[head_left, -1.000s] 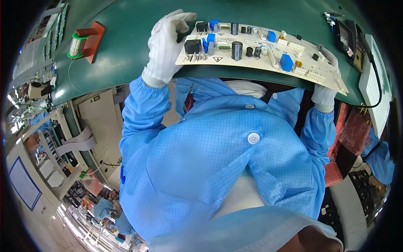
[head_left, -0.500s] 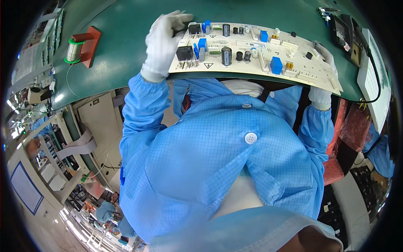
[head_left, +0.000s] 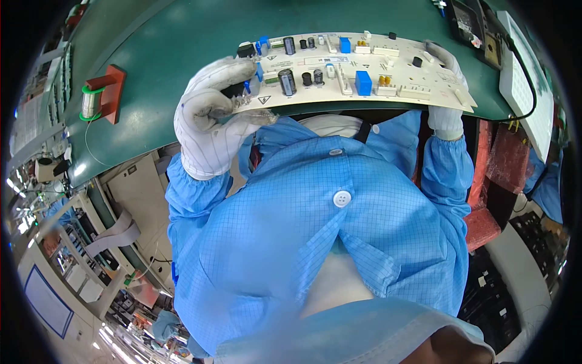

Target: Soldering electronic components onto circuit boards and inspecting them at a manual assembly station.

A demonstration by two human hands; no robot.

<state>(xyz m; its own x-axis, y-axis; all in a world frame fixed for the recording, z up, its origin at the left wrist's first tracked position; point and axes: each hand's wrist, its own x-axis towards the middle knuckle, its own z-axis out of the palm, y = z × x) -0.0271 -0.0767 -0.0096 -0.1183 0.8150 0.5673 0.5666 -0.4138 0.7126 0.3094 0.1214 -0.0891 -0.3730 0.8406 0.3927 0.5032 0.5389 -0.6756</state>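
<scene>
Fingers (head_left: 227, 106) of the gloved left hand (head_left: 209, 124): curling narrow, pinching the left end of the circuit board (head_left: 357, 70) beside its black and blue components. Right hand (head_left: 445, 91), also white-gloved: gripping the board's right end, fingers wrapping its edge; exact closure behind the board is hidden. Circuit board: long, cream-coloured, being held level between both hands at the near edge of the green surface (head_left: 182, 42). Solder spool on red holder (head_left: 100, 97): standing well apart to the left.
</scene>
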